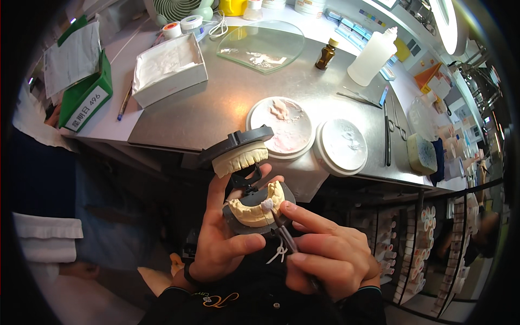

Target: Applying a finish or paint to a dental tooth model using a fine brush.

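My left hand (pixel 219 238) holds a black dental articulator (pixel 233 142) that is swung wide apart, its fingers around the back and its thumb at the front. A cream upper tooth cast (pixel 241 161) hangs from the top plate, and a lower cast (pixel 250 216) sits on the bottom plate. One pale lilac tooth (pixel 267 205) stands out on the lower cast's right side. In my right hand (pixel 330 252) is a thin dark-handled brush (pixel 289 242), pinched, its tip at or close to that tooth. My right index fingertip is beside the lower cast.
Two round white dishes (pixel 250 127) (pixel 342 169) stand at the bench's near edge, one holding pinkish paste. Behind are a white box (pixel 170 89), glass plate (pixel 260 40), brown bottle (pixel 325 55) and squeeze bottle (pixel 372 57). Tweezers (pixel 360 98) and a sponge (pixel 421 154) lie right. Another person (pixel 46 179) is left.
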Action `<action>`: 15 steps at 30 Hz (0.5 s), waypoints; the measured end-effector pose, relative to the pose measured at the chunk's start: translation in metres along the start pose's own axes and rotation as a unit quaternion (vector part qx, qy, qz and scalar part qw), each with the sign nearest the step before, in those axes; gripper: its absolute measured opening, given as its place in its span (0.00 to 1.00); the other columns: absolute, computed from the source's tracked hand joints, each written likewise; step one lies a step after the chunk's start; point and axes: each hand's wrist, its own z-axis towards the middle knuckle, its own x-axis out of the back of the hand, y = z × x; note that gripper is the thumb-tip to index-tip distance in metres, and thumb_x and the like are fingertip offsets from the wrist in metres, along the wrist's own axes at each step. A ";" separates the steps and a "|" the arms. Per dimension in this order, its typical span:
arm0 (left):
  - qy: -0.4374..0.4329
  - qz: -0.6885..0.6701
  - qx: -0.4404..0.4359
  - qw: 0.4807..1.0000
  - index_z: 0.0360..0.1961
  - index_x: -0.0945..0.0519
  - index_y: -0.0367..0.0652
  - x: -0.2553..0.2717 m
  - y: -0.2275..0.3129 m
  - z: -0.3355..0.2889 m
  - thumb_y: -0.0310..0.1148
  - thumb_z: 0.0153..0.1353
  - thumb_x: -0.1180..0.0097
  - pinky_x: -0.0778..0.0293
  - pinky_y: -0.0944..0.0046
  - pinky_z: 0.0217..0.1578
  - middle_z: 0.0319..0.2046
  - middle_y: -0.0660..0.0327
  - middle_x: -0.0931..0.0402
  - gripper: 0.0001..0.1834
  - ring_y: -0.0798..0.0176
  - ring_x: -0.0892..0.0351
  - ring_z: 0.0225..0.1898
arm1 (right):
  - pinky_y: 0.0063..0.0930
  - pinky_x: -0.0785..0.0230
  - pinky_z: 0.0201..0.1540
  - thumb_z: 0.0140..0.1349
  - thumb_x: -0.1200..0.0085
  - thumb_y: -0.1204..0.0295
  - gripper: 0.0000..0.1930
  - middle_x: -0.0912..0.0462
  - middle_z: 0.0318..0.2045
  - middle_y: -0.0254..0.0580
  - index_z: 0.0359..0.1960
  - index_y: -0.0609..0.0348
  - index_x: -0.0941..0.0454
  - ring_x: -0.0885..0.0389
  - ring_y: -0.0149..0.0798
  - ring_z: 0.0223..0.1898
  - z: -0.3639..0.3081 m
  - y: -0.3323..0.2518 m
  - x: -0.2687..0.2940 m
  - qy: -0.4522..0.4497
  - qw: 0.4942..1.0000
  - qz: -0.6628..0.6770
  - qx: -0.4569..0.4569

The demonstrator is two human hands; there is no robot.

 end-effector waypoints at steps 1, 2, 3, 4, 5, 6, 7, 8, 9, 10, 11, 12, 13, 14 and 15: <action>-0.001 0.001 0.001 1.000 0.66 0.56 0.49 0.000 0.000 0.000 0.22 0.46 0.39 0.43 0.48 0.61 0.63 0.46 0.49 0.50 0.45 0.47 0.64 | 0.28 0.23 0.27 0.47 0.41 0.77 0.09 0.24 0.22 0.43 0.28 0.68 0.26 0.17 0.55 0.35 -0.002 0.001 -0.003 0.030 0.999 0.019 -0.008; -0.001 0.004 0.000 1.000 0.66 0.56 0.49 0.000 0.000 0.000 0.22 0.46 0.39 0.43 0.49 0.61 0.63 0.46 0.49 0.50 0.45 0.47 0.64 | 0.28 0.23 0.27 0.48 0.41 0.77 0.09 0.24 0.22 0.44 0.29 0.68 0.26 0.17 0.55 0.35 -0.003 0.001 -0.004 0.059 0.997 0.037 -0.015; -0.001 0.006 -0.001 1.000 0.66 0.56 0.49 0.000 0.000 0.000 0.22 0.46 0.39 0.43 0.49 0.61 0.63 0.46 0.49 0.50 0.45 0.47 0.64 | 0.28 0.23 0.27 0.48 0.41 0.77 0.09 0.24 0.22 0.44 0.29 0.68 0.26 0.17 0.55 0.35 -0.002 0.002 -0.004 0.060 0.997 0.037 -0.015; -0.002 0.007 -0.001 1.000 0.66 0.56 0.49 0.000 0.000 0.000 0.22 0.46 0.39 0.43 0.49 0.61 0.63 0.46 0.49 0.50 0.45 0.47 0.64 | 0.29 0.23 0.27 0.48 0.41 0.77 0.09 0.24 0.22 0.44 0.29 0.68 0.26 0.17 0.55 0.35 -0.001 0.003 -0.003 0.051 0.998 0.043 -0.017; -0.001 0.010 0.003 1.000 0.66 0.56 0.49 0.000 0.001 0.000 0.22 0.46 0.38 0.43 0.49 0.61 0.63 0.46 0.49 0.50 0.45 0.47 0.64 | 0.29 0.23 0.27 0.48 0.40 0.77 0.09 0.24 0.23 0.44 0.29 0.68 0.26 0.17 0.55 0.35 0.001 0.003 -0.002 0.042 0.998 0.048 -0.019; -0.001 0.012 0.006 1.000 0.66 0.56 0.49 0.000 0.001 0.000 0.23 0.46 0.38 0.43 0.49 0.61 0.63 0.46 0.49 0.50 0.45 0.47 0.64 | 0.29 0.23 0.27 0.48 0.40 0.77 0.09 0.24 0.23 0.44 0.29 0.68 0.26 0.17 0.55 0.35 0.002 0.003 0.000 0.043 0.998 0.048 -0.018; -0.001 0.013 0.006 1.000 0.66 0.56 0.49 0.000 0.001 0.000 0.23 0.46 0.38 0.43 0.49 0.61 0.63 0.46 0.49 0.50 0.45 0.47 0.64 | 0.29 0.22 0.27 0.48 0.40 0.77 0.09 0.23 0.23 0.45 0.30 0.68 0.26 0.17 0.55 0.34 0.003 0.003 0.002 0.029 0.998 0.046 -0.016; 0.001 0.009 0.005 1.000 0.66 0.56 0.50 -0.001 0.000 0.000 0.23 0.46 0.38 0.43 0.49 0.61 0.63 0.45 0.49 0.50 0.45 0.47 0.64 | 0.29 0.22 0.28 0.48 0.40 0.77 0.10 0.23 0.23 0.45 0.30 0.68 0.26 0.17 0.54 0.34 0.004 0.003 0.003 0.015 0.999 0.043 -0.013; 0.002 0.004 0.005 1.000 0.66 0.56 0.50 -0.001 0.000 0.000 0.23 0.46 0.38 0.43 0.49 0.61 0.63 0.45 0.49 0.50 0.45 0.47 0.64 | 0.29 0.22 0.28 0.48 0.40 0.77 0.10 0.23 0.23 0.45 0.30 0.68 0.26 0.17 0.54 0.34 0.004 0.003 0.004 0.016 0.999 0.042 -0.013; 0.001 0.005 0.006 1.000 0.66 0.56 0.50 -0.001 -0.001 0.000 0.23 0.46 0.38 0.43 0.49 0.61 0.63 0.45 0.49 0.50 0.45 0.47 0.64 | 0.29 0.22 0.28 0.47 0.40 0.77 0.10 0.23 0.23 0.45 0.30 0.68 0.25 0.17 0.54 0.34 0.005 0.003 0.004 0.013 0.999 0.036 -0.012; -0.002 0.010 0.004 1.000 0.66 0.56 0.50 -0.001 -0.001 0.000 0.23 0.46 0.38 0.43 0.48 0.61 0.63 0.45 0.49 0.50 0.44 0.47 0.64 | 0.29 0.22 0.29 0.47 0.40 0.77 0.10 0.23 0.23 0.45 0.30 0.68 0.25 0.17 0.54 0.34 0.005 0.003 0.005 0.010 0.999 0.030 -0.011; -0.003 0.015 0.003 1.000 0.66 0.56 0.51 0.000 -0.001 0.001 0.23 0.46 0.38 0.43 0.48 0.60 0.63 0.44 0.49 0.51 0.44 0.47 0.64 | 0.29 0.22 0.29 0.47 0.40 0.77 0.10 0.23 0.23 0.45 0.30 0.68 0.25 0.17 0.54 0.34 0.005 0.003 0.005 0.011 0.999 0.030 -0.012; -0.003 0.016 0.004 1.000 0.66 0.56 0.51 0.000 -0.001 0.002 0.23 0.46 0.38 0.43 0.48 0.60 0.63 0.44 0.49 0.51 0.44 0.47 0.64 | 0.29 0.22 0.29 0.47 0.40 0.77 0.10 0.23 0.23 0.45 0.30 0.68 0.25 0.17 0.54 0.34 0.005 0.004 0.005 0.012 0.999 0.032 -0.014; 0.002 0.018 0.005 1.000 0.66 0.56 0.50 -0.001 -0.002 0.002 0.23 0.45 0.38 0.42 0.48 0.60 0.63 0.44 0.49 0.51 0.44 0.47 0.64 | 0.29 0.22 0.29 0.46 0.40 0.77 0.09 0.23 0.23 0.45 0.29 0.68 0.25 0.17 0.54 0.34 0.004 0.005 0.004 0.013 0.999 0.034 -0.018; 0.004 0.019 0.004 1.000 0.66 0.56 0.50 -0.001 -0.001 0.001 0.23 0.45 0.37 0.42 0.48 0.60 0.63 0.44 0.49 0.51 0.44 0.47 0.64 | 0.29 0.22 0.29 0.46 0.40 0.77 0.09 0.23 0.23 0.45 0.29 0.68 0.25 0.17 0.54 0.34 0.004 0.004 0.004 0.014 0.999 0.033 -0.017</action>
